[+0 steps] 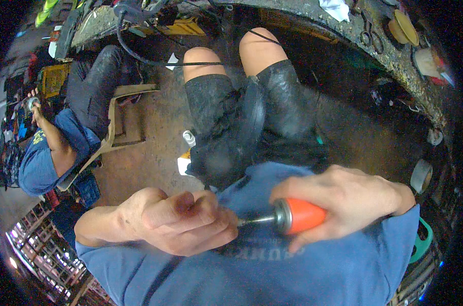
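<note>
My right hand (pixel 338 196) is wrapped round the bright orange handle (pixel 305 215) of a hand tool in front of my chest. A dark and silver metal collar (pixel 282 216) joins the handle to a thin metal shaft (pixel 257 220), which points left. My left hand (pixel 185 222) is closed at the far end of that shaft. Its fingers hide the tip and whatever else they may hold, so the exact kind of tool cannot be told. Below the hands is my blue shirt; beyond them, black coverings lie over my thighs.
A worn bench edge (pixel 394 66) curves along the far right, bearing scissors (pixel 371 35), a yellow disc (pixel 405 26) and white paper (pixel 336 9). A grey tape roll (pixel 421 176) is at right. A black cable (pixel 155 62) crosses ahead. At left, a co-worker in blue (pixel 63 148) sits.
</note>
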Available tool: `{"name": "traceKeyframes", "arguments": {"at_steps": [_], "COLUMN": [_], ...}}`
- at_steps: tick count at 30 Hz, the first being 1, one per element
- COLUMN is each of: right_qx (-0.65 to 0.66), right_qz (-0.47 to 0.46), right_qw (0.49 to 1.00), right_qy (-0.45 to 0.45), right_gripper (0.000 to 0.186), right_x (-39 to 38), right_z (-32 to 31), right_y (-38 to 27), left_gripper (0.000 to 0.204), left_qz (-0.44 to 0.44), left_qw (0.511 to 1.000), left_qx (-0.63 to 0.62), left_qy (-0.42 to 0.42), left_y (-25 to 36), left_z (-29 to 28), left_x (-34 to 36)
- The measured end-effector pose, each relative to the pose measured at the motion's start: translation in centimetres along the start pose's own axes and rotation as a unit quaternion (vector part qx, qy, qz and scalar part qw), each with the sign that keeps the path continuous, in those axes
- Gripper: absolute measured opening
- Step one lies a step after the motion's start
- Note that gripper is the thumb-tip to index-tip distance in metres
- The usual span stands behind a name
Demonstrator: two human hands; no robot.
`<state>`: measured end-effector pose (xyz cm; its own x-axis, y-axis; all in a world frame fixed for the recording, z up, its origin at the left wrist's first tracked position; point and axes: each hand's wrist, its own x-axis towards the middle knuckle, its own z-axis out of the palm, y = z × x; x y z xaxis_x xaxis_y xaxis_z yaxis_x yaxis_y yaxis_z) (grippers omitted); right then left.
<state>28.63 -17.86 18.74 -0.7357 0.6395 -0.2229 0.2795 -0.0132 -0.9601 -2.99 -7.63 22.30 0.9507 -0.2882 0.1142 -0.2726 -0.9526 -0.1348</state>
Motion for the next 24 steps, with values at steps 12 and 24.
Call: {"name": "traceKeyframes", "arguments": {"at_steps": [12,24], "right_qx": [0.032,0.026], "right_qz": [0.006,0.024], "right_qw": [0.999,0.999], "right_qy": [-0.038,0.018], "right_gripper": [0.074,0.071], "right_x": [0.0,1.6], "right_z": [-0.2,-1.3], "right_y": [1.0,4.4], "left_gripper": [0.010,0.042], "left_qz": [-0.034,-0.227], "left_qw": [0.995,0.973], "left_qx": [-0.090,-0.039], "left_qy": [0.007,-0.012], "left_y": [0.1,-0.9], "left_z": [0.1,3.2], "left_x": [-0.4,0.7]}}
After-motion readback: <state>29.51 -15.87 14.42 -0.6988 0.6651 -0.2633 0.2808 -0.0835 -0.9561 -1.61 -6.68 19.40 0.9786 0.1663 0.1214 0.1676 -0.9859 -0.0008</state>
